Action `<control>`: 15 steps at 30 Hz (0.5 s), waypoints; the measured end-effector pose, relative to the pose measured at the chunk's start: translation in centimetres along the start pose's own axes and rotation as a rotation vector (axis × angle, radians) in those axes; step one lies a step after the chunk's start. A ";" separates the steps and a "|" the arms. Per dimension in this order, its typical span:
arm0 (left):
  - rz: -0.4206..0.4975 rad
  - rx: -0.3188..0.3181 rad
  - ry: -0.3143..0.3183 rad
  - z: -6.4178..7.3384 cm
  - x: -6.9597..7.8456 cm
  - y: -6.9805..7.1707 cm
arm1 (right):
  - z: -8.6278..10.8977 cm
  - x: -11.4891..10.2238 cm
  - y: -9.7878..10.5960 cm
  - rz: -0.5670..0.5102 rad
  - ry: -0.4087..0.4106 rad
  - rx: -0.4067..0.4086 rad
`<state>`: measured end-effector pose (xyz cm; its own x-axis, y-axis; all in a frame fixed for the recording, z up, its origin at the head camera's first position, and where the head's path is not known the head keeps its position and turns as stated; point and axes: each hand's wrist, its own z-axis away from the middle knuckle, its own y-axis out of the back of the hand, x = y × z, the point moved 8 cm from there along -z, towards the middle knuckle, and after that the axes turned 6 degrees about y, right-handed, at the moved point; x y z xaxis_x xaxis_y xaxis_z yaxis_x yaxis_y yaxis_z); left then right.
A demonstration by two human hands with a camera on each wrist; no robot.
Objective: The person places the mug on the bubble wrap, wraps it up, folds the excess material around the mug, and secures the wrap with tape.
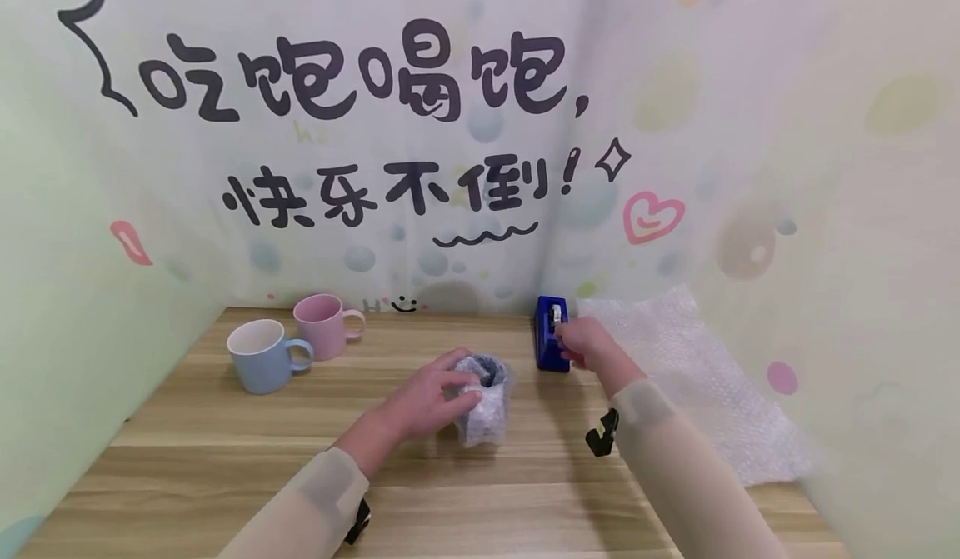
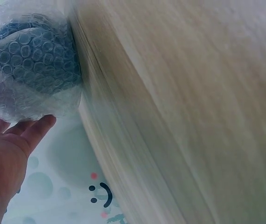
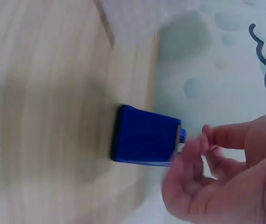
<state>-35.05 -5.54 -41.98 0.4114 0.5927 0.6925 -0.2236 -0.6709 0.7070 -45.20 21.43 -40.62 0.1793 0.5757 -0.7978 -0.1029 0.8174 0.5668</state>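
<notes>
A cup wrapped in bubble wrap (image 1: 486, 416) stands on the wooden table, its mouth showing at the top. My left hand (image 1: 431, 396) holds it from the left, fingers curled round its side. Blue shows through the bubbles of the wrapped cup (image 2: 35, 60) in the left wrist view. Farther right stands a blue tape dispenser (image 1: 552, 359) with a roll in it. My right hand (image 1: 592, 346) is at its cutter end. Thumb and fingertips of the right hand (image 3: 226, 172) pinch together by the cutter, at the tape's end; the clear tape itself hardly shows.
A light blue mug (image 1: 258, 367) and a pink mug (image 1: 321, 330) stand at the back left. A sheet of bubble wrap (image 1: 720, 409) lies along the right side, partly under the right forearm. The printed wall (image 1: 420, 259) borders the table's back edge.
</notes>
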 end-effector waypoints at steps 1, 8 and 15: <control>-0.002 0.001 0.004 0.0 -0.1 0.0 | 0.2 0.4 -0.4 -0.063 -0.030 0.002; 0.006 0.001 0.001 0.1 0.0 -0.2 | 1.0 1.0 -1.0 -0.183 0.045 0.100; 0.019 0.013 0.012 0.1 -0.3 0.0 | 1.1 1.0 -1.0 -0.228 0.104 0.152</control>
<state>-35.10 -5.76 -42.26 0.3961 0.5849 0.7078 -0.2201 -0.6880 0.6916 -43.82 21.15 -41.75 0.0789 0.3824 -0.9206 0.0780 0.9183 0.3881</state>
